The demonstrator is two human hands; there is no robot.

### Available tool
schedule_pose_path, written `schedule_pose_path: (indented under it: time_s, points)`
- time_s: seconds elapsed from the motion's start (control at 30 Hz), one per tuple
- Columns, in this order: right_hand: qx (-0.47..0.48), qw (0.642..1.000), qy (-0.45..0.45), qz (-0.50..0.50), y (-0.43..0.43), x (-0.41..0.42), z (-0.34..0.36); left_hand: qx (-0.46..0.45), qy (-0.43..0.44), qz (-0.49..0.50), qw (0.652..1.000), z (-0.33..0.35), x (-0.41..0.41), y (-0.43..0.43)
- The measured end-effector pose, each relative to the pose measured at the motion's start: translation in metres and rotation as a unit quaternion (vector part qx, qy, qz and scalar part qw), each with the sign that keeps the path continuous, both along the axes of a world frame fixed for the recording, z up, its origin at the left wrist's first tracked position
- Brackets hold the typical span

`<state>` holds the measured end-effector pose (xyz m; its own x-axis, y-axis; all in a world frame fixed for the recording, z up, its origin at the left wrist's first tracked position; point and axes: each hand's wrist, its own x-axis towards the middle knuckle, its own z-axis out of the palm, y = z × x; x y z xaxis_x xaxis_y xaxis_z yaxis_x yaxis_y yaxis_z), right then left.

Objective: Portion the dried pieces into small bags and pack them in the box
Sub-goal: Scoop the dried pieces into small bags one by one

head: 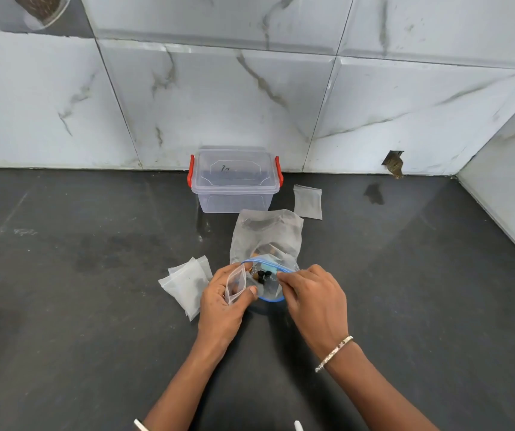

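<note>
While the left hand gripped the small bag, the right hand, fingers curled, reached the dried pieces just right of it, hold unclear.

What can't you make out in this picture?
Head view:
- Dried pieces: too small and blurred inside the large bag to identify.
- Box: cloudy lid closed, so contents unclear.
- Right hand: fingertips curl inward; whether they pinch a piece is hidden.
- Small bag in left hand: contents partly covered by fingers.

Left hand, right hand, both curled.
</note>
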<state>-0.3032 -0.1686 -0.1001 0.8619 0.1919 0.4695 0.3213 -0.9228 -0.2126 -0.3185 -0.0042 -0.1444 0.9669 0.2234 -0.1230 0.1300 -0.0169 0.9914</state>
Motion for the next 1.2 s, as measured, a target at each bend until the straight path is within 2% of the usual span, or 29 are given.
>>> schedule_pose_path:
  time_s: [0.3,0.4,0.57,0.7,0.9,1.03,1.2]
  points:
    - [-0.054,0.997,0.051,0.018,0.002,0.006,-0.018,-0.009,-0.004,-0.010,1.000,-0.003,0.000,0.002]
    - [-0.033,0.998,0.037,0.024,-0.005,-0.002,-0.012,-0.017,-0.006,-0.002,1.000,-0.002,0.001,0.000]
    - [0.015,0.999,-0.026,-0.036,-0.010,-0.003,-0.005,-0.027,-0.002,-0.002,1.000,-0.001,0.001,-0.003]
    - [-0.053,0.996,-0.062,-0.034,-0.006,0.001,-0.019,-0.026,-0.011,-0.008,1.000,-0.001,0.001,-0.004]
    - [-0.107,0.994,-0.015,-0.020,-0.004,0.004,-0.033,-0.042,-0.011,-0.013,0.999,-0.002,-0.001,-0.004]
    - [-0.067,0.996,0.050,-0.018,-0.006,0.000,-0.032,-0.061,0.000,-0.007,0.998,-0.005,0.001,-0.005]
    - [0.088,0.990,0.107,-0.027,-0.007,-0.002,-0.022,-0.088,0.011,-0.010,0.996,-0.007,0.005,-0.005]
